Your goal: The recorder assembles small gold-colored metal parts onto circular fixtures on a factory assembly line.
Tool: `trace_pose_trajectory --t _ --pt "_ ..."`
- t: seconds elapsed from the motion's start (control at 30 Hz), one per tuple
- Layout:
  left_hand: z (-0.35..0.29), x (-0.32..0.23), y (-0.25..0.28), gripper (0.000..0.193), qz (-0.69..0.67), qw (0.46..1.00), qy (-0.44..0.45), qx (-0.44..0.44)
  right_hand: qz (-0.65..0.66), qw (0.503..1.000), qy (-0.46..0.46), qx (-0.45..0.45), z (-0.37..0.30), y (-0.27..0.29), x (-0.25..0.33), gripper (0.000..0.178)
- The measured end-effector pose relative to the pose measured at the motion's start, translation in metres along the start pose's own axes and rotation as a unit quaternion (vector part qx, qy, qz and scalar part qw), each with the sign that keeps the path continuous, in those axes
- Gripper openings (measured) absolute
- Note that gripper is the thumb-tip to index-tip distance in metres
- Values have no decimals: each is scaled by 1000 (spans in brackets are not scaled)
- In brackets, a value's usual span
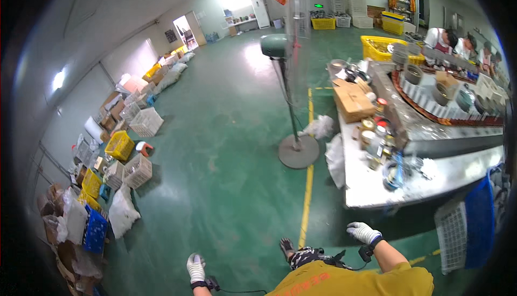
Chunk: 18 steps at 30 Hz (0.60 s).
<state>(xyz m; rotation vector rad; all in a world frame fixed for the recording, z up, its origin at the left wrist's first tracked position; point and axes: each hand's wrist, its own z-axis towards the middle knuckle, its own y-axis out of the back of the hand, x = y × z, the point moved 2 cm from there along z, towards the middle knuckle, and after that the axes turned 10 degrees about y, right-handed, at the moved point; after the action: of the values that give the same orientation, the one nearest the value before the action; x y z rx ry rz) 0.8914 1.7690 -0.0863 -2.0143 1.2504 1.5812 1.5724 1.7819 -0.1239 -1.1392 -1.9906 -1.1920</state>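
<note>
My left hand (196, 268) wears a white knit glove and hangs over the green floor at the lower middle. Its fingers are loosely bent and I see nothing in them. On the other side my right hand (364, 233), gloved alike, is held out in front of the white-topped table's near edge, its fingers loosely apart and holding nothing. Neither hand touches anything. Each wrist carries a dark strap with a small black device and a cable. Nearest to my right hand is the table (371, 194), bearing jars (371, 140) and a brown cardboard box (353, 101).
A standing fan (298, 150) rises from a round base beside a yellow floor line (307, 199). Crates (137, 170) and sacks (124, 212) line the left wall. Blue and white baskets (466, 231) stand at the right. Several people (439, 40) work along a conveyor (425, 105).
</note>
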Motion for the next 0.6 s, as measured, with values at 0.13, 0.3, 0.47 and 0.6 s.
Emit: trace_pose_trajectory --t 0.13,0.3,0.47,0.6 --pt "124 -17 -53 23 -53 992 33 108 -107 979 114 132 204 -41 152 44" --pt "283 -76 -134 31 171 974 111 99 -63 942 299 141 461 -88 390 54" --pt "546 -143 -220 42 385 911 -97 109 -77 926 353 113 683 -101 553 52" --pt "742 -207 -305 51 535 800 -251 104 -43 956 280 76 835 -79 589 49"
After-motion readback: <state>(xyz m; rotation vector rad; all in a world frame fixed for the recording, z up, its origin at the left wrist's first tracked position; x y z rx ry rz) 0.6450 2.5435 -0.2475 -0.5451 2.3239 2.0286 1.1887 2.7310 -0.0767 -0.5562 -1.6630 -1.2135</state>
